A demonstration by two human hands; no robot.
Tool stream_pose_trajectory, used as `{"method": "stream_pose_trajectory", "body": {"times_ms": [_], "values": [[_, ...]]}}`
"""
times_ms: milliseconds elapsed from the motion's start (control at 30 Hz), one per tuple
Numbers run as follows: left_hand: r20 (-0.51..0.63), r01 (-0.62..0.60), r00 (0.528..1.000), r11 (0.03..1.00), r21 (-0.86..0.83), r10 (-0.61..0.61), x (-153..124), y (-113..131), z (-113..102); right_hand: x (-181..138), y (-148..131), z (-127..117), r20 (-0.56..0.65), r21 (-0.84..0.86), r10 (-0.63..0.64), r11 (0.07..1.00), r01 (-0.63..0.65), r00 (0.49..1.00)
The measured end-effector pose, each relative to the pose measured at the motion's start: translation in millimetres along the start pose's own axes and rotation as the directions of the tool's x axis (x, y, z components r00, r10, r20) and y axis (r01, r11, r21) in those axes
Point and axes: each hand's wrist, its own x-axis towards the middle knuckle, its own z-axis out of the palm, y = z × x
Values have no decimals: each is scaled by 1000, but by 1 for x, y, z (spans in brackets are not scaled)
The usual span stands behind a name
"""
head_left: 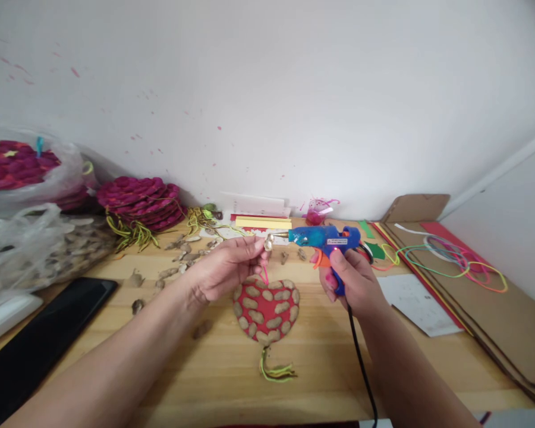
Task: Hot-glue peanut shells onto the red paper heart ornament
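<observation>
My left hand [225, 270] pinches a small pale shell piece [268, 242] above the table, fingers closed on it. My right hand [354, 282] grips a blue hot glue gun [325, 239] with an orange trigger; its nozzle points left and almost touches the shell piece. A black cord [361, 362] runs down from the gun. Below both hands a red heart-shaped ornament [266, 310] covered with pale shell pieces lies flat on the wooden table [214, 368], a pink loop at its top and a yellow-green tassel [276, 371] at its tip.
Loose shell pieces [185, 255] are scattered behind my left hand. Stacked magenta discs [138, 202] and plastic bags [27, 238] stand at the left, a black tablet [40, 339] at front left. Cardboard [472, 303], neon cords [455, 261] and white paper [414, 303] lie at the right.
</observation>
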Motion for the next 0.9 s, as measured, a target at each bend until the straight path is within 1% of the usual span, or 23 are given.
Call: {"method": "stream_pose_trajectory", "body": {"times_ms": [200, 333, 400, 500, 533, 633, 700, 767, 867, 900], "values": [[-21, -17, 1000, 1000, 13, 17, 1, -1, -1, 0, -2, 1, -12, -27, 5, 1000, -5, 1000], [-61, -48, 997, 997, 58, 51, 2, 0, -4, 1, -3, -1, -38, -60, 15, 998, -17, 999], [-86, -62, 994, 990, 129, 74, 1, 2, -4, 3, -3, 0, -75, -66, 20, 998, -25, 997], [-80, -94, 989, 936, 338, 128, -2, 6, -3, 9, 1, 5, -154, -53, 40, 997, -48, 987], [-60, -105, 988, 899, 425, 144, -3, 7, -2, 11, 3, 6, -169, -45, 59, 997, -67, 984], [-1, -100, 991, 741, 663, 135, -10, 8, 6, 15, 13, 12, -111, -59, 126, 989, -133, 986], [13, -103, 990, 649, 754, 141, -19, 5, 13, 15, 21, 16, -53, -93, 152, 983, -156, 987], [45, -157, 976, 541, 827, 213, -33, -1, 19, 14, 29, 21, -7, -117, 157, 981, -156, 988], [128, -225, 935, 273, 936, 331, -53, -13, 21, 12, 37, 27, 24, -122, 156, 981, -152, 987], [152, -228, 928, 193, 954, 340, -58, -17, 20, 11, 39, 29, 26, -125, 162, 980, -158, 986]]}}
